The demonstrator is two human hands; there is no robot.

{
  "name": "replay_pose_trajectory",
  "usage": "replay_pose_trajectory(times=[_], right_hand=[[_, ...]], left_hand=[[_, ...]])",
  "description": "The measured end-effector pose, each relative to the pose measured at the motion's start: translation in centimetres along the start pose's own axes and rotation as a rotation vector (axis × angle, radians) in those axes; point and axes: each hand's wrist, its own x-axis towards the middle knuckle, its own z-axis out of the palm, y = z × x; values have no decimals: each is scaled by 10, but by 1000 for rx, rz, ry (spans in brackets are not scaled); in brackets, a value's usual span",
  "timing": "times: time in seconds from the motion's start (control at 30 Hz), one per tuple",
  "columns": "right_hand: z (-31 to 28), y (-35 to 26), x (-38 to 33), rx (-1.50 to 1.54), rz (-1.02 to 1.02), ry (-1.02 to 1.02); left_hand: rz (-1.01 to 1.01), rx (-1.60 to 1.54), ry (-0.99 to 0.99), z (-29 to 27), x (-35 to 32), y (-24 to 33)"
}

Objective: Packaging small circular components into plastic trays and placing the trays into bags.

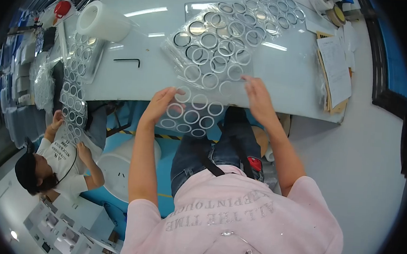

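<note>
Two hands (160, 103) (260, 97) hold ring sheet (192, 114) at white table (281, 80).

One head-worn fisheye view looks steeply down, close over the person's own arms, lap and the near table (122, 82) edge.

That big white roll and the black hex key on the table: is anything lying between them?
In the head view, nothing lies between the white roll and the hex key; only bare, glossy white table shows there.
</note>
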Motion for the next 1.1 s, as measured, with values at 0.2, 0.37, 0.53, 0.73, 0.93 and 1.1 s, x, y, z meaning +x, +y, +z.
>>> replay_pose_trajectory(times=[0.2,0.37,0.53,0.73,0.93,1.1], right_hand=[[70,-65,4,19,33,-283],[101,-68,18,-78,-231,-93],[111,-69,19,-187,-201,-93],[108,-71,28,-238,-255,-133],[113,-73,35,-438,-250,-247],[110,-77,39,-449,-260,-293]], left_hand=[[174,58,13,10,-2,-3],[229,-22,26,9,-3,-4],[217,-18,-15,5,-1,-4],[187,-46,-22,2,1,-6],[192,-26,2,8,0,-4],[186,-41,35,10,-4,-6]])
